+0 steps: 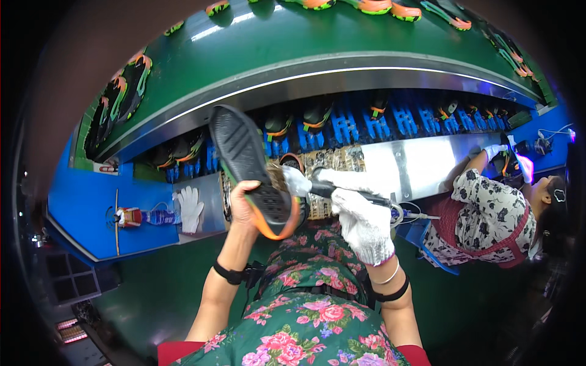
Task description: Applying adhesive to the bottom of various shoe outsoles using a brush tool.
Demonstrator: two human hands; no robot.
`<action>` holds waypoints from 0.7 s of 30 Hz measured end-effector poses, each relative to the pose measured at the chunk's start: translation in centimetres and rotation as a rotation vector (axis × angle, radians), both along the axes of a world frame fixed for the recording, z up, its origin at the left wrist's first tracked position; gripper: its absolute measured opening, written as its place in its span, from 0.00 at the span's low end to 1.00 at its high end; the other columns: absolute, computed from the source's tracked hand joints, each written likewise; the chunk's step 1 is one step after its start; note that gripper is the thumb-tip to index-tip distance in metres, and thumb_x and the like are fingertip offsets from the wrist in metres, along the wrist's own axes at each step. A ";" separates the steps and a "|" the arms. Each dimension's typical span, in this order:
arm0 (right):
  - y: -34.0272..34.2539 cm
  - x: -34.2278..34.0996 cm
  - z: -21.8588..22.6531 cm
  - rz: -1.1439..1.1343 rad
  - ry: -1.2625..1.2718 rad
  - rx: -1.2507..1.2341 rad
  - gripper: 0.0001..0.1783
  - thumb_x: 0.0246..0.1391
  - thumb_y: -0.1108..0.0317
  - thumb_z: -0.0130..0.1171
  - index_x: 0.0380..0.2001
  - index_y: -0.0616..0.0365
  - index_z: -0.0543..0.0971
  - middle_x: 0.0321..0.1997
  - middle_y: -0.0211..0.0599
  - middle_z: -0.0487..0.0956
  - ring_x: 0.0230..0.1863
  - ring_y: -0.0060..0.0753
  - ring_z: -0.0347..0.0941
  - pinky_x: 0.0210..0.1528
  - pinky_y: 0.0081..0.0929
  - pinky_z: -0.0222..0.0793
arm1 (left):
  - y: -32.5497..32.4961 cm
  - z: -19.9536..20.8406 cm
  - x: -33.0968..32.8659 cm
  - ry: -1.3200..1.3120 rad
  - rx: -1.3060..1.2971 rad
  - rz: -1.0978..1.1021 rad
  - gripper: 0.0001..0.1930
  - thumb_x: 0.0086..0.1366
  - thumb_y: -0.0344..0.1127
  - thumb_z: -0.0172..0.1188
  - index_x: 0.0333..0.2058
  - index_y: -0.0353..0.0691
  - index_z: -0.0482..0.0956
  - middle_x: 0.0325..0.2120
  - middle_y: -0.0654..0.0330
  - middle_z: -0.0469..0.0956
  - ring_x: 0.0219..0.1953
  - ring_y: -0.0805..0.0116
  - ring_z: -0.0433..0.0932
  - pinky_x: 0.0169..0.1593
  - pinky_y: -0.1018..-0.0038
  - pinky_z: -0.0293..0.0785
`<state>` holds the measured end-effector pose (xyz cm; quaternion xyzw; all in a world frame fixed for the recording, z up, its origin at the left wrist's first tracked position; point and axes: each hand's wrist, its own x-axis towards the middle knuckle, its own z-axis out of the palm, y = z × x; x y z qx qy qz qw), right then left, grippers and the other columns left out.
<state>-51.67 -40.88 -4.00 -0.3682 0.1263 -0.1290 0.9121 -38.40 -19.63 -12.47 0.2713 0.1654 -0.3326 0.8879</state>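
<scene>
My left hand, bare, grips the heel end of a black shoe sole with an orange and green edge. The sole is tilted up, its grooved face showing. In a white knit glove, my right hand is closed around the black handle of a brush. White wrapping covers part of the brush near its head. Its brownish bristles are at the sole's side, close to the heel; whether they touch it, I cannot tell. Behind the brush stands a small round pot with an orange-brown rim, partly hidden.
Beyond a metal ledge, a green conveyor carries several shoe parts. Beneath it, blue racks hold more. On the bench at left lie a white glove and a plastic bottle. A co-worker works at right.
</scene>
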 end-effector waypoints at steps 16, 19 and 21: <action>0.1 1.8 0.0 -0.313 -0.257 -1.069 0.13 0.46 0.82 0.72 0.38 0.63 0.88 0.43 0.46 0.89 0.44 0.37 0.85 0.49 0.32 0.79 | -4.8 -1.3 -6.4 -0.124 -0.522 -0.204 0.49 0.70 0.80 0.28 0.73 0.47 0.61 0.68 0.57 0.68 0.68 0.56 0.69 0.71 0.54 0.65; 0.3 2.2 -0.4 -0.270 -0.252 -1.075 0.13 0.47 0.81 0.72 0.38 0.62 0.88 0.43 0.45 0.88 0.44 0.37 0.85 0.49 0.32 0.79 | -5.3 -1.7 -7.2 -0.186 -0.573 -0.226 0.52 0.67 0.83 0.27 0.74 0.47 0.58 0.70 0.58 0.66 0.70 0.56 0.67 0.71 0.54 0.64; 0.7 2.2 -0.5 -0.240 -0.253 -1.075 0.13 0.47 0.81 0.72 0.38 0.62 0.88 0.43 0.45 0.88 0.44 0.37 0.85 0.49 0.32 0.79 | -5.7 0.0 -7.9 -0.228 -0.291 -0.270 0.54 0.66 0.84 0.26 0.75 0.47 0.56 0.71 0.57 0.65 0.71 0.56 0.66 0.72 0.54 0.63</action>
